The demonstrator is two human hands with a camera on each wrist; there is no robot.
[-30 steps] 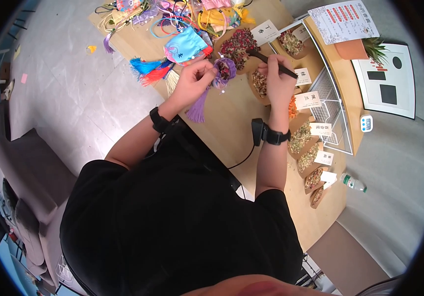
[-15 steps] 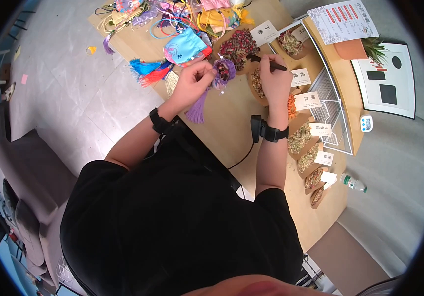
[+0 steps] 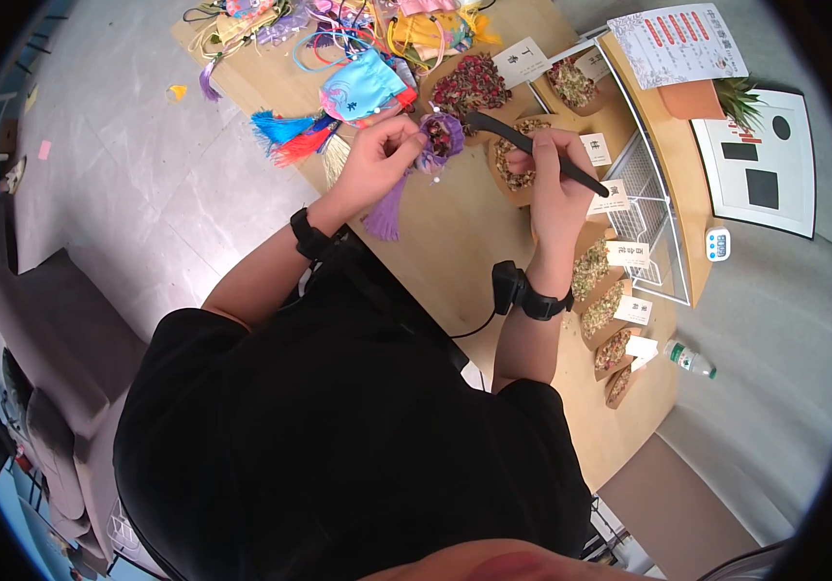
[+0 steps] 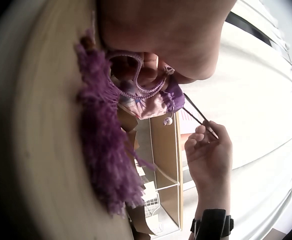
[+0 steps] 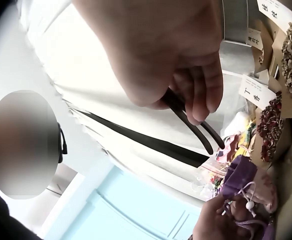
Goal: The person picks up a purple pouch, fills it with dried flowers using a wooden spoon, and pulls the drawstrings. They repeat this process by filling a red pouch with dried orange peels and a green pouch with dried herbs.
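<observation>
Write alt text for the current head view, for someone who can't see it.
A person's left hand pinches a small purple fabric pouch with a purple tassel, while their right hand holds long black tweezers, tips near the pouch's open mouth. Brown trays of dried plant pieces line the light wooden table at right.
</observation>
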